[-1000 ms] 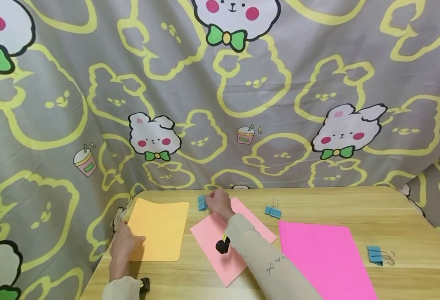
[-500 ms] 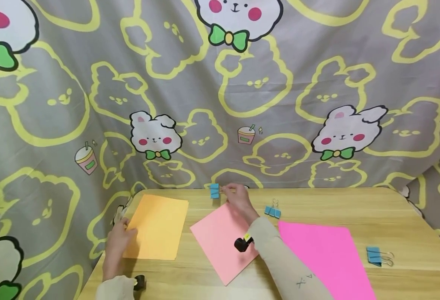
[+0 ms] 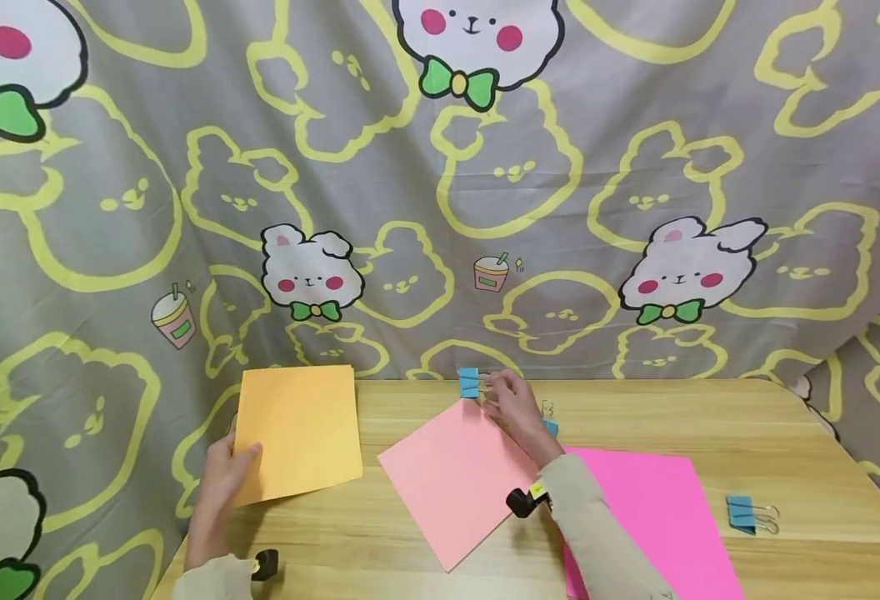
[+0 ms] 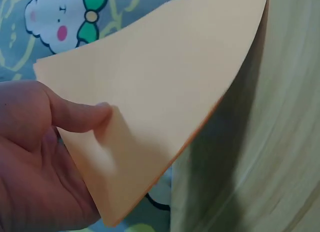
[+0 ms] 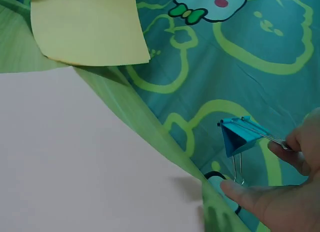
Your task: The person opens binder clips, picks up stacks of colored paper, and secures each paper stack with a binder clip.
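Observation:
My left hand (image 3: 224, 471) grips the left edge of a stack of yellow-orange paper (image 3: 301, 429), thumb on top and fingers behind. In the left wrist view the paper (image 4: 150, 81) bends and its near edge stands off the wooden table. Near the back edge of the table, my right hand (image 3: 517, 408) holds a blue binder clip (image 3: 469, 382) by its wire handles, raised above the far corner of a pink paper stack (image 3: 455, 483). The right wrist view shows the clip (image 5: 242, 134) with its handles spread apart between thumb and fingers.
A magenta paper stack (image 3: 653, 508) lies to the right, partly under the right forearm. One blue binder clip (image 3: 551, 427) sits behind the right wrist, and another binder clip (image 3: 742, 513) lies at the far right. A patterned curtain (image 3: 410, 183) hangs behind the wooden table (image 3: 807, 450).
My right hand has picked up the blue binder clip from beside the yellow-orange paper and carried it right. My left hand has raised the yellow-orange stack and tilted it up.

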`<state>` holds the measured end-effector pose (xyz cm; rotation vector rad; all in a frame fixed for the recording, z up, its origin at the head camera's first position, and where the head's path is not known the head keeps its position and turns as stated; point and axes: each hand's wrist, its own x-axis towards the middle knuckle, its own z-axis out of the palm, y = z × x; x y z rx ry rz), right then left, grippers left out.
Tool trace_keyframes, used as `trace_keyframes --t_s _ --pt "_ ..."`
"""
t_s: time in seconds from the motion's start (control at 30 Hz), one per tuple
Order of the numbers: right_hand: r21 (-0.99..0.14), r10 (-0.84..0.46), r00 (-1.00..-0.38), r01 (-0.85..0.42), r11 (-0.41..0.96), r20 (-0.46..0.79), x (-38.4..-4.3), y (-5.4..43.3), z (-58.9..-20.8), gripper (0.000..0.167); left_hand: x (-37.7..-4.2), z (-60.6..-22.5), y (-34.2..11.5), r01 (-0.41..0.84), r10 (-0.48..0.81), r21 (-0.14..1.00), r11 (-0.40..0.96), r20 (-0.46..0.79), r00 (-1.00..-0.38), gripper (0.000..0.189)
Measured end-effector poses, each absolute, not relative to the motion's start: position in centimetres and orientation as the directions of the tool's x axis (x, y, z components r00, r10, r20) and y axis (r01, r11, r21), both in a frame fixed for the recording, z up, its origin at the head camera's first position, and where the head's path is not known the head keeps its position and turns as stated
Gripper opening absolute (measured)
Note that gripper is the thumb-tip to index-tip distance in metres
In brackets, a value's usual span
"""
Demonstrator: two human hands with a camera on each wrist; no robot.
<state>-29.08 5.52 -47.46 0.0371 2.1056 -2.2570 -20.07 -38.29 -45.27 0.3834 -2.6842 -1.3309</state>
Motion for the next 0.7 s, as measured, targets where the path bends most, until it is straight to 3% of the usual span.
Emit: trace_keyframes --t_s 0.13,0.3,0.47,0.7 --pt "-0.991 0.011 -0.999 0.031 -0.128 -0.033 -28.4 6.4 -46.9 0.028 -19.7 -44.9 -38.0 -0.172 -0.311 0.892 0.418 -0.038 -0.95 0.045" --pt "-0.994 0.008 -0.999 -0.033 -0.108 0.032 -27.6 8.0 -45.9 0.026 -20.0 -45.2 -37.5 -0.134 -0.366 0.963 0.236 -0.039 -0.93 0.042" --pt "-0.994 -0.008 -0.997 -0.083 0.068 0.082 -26.4 10.3 -45.1 0.026 -20.7 -46.3 -36.6 -0.07 -0.413 0.987 0.142 -0.005 -0.911 0.039" --pt "-0.943 -0.069 -0.98 -0.198 0.268 0.187 -23.4 13.5 -44.2 0.014 -21.3 -47.8 -36.4 -0.023 -0.435 0.989 0.144 0.042 -0.9 0.031"
